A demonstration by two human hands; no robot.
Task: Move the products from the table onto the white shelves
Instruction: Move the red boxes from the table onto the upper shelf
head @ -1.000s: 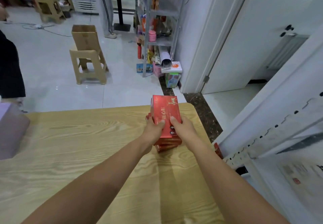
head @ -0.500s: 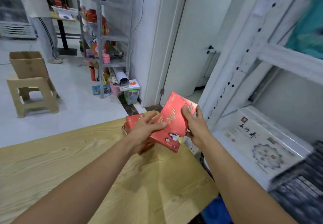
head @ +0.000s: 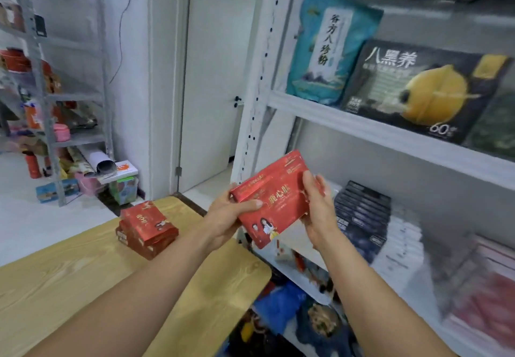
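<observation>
Left hand (head: 228, 214) and right hand (head: 317, 206) gripping tilted red box (head: 271, 203) at either end, white shelves (head: 362, 128) just beyond, red box stack (head: 147, 228) on surface (head: 55, 278) left of them

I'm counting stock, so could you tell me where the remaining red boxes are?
The stack of red boxes sits on the wooden table near its far edge, left of the left hand.

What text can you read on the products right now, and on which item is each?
"谷方八珍粉": teal bag, upper shelf.
"八黑养" and "60": black box beside it.
"鹿心肽": red box held by left hand and right hand; its smaller print is blurred.
Red boxes on the table and dark stacked boxes: unreadable.
</observation>
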